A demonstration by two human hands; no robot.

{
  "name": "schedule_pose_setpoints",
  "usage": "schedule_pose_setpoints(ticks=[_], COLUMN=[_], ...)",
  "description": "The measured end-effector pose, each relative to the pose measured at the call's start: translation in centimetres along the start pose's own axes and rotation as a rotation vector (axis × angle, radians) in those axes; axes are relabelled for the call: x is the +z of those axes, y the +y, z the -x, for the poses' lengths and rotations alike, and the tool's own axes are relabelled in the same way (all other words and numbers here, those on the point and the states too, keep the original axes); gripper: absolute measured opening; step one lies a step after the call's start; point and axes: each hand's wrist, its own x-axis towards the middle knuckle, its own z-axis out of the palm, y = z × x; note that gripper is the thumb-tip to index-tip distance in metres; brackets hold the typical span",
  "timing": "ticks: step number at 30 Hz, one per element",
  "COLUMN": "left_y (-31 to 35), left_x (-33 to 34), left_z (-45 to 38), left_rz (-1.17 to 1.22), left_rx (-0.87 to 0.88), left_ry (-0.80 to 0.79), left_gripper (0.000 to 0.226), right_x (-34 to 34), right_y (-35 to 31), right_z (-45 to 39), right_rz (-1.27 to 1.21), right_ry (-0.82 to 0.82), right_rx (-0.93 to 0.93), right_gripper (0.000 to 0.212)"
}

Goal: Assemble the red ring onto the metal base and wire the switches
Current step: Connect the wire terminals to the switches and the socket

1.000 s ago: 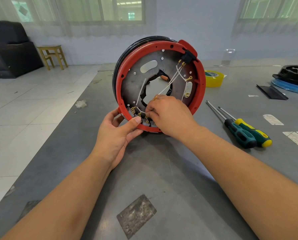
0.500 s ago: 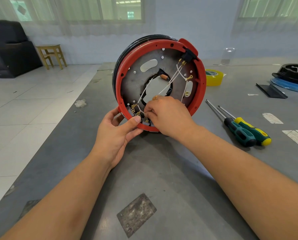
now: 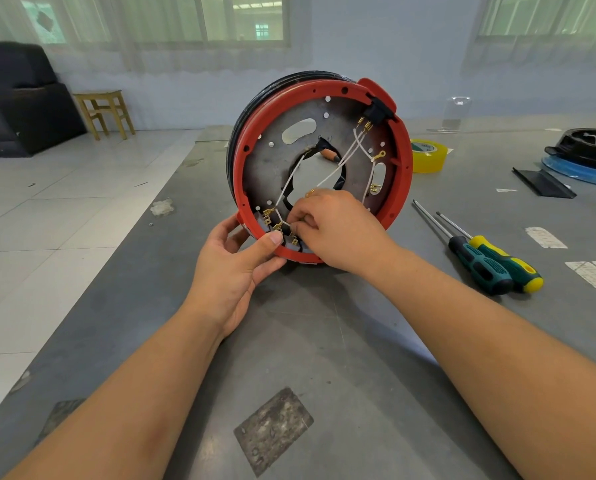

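The red ring (image 3: 402, 161) already sits on the metal base (image 3: 272, 164), and the assembly stands on edge on the worktop (image 3: 324, 341); the left hand (image 3: 234, 268) grips its lower rim, thumb pressed on the red edge. The right hand (image 3: 338, 230) pinches a white wire (image 3: 291, 181) at the bottom switches (image 3: 272, 223); several brass terminals there look connected, yet a ring terminal (image 3: 379, 155) hangs loose, so wiring seems unfinished.
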Motion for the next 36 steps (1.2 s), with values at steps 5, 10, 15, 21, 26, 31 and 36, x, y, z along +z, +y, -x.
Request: schedule_pose_setpoints(ticks=[5,10,15,21,26,31,36], left_y=[-0.2,-0.2,-0.3,-0.4,-0.4,-0.4,-0.4], left_x=[0.0,0.0,0.1,0.0,0.0,-0.1,-0.2], left_z=[0.0,0.0,-0.1,-0.2,-0.1,-0.2,-0.2], left_rz=[-0.033,-0.035,-0.055,-0.073,-0.078,-0.073,-0.075], left_rx=[0.021,0.026,0.035,0.045,0.042,0.035,0.033], left_ry=[-0.028,-0.061,-0.056,-0.052,-0.055,-0.058,-0.054], left_gripper=[0.087,0.087,0.090,0.092,0.091,0.088,0.090], right_x=[0.3,0.7,0.4,0.0,-0.2,-0.3,-0.4], right_y=[-0.1,-0.4,-0.5,-0.7,-0.8,-0.7,-0.8], right_z=[0.0,0.0,0.0,0.2,0.3,0.3,0.2], right_rz=[-0.165,-0.241,-0.195,-0.127,-0.068,0.031,0.134], right_ry=[0.084,0.090,0.061,0.053,0.044,0.027,0.007], right_rx=[0.031,0.072,0.045,0.020,-0.009,-0.023,-0.048], right_gripper=[0.010,0.004,0.006,0.009,0.007,0.007,0.012])
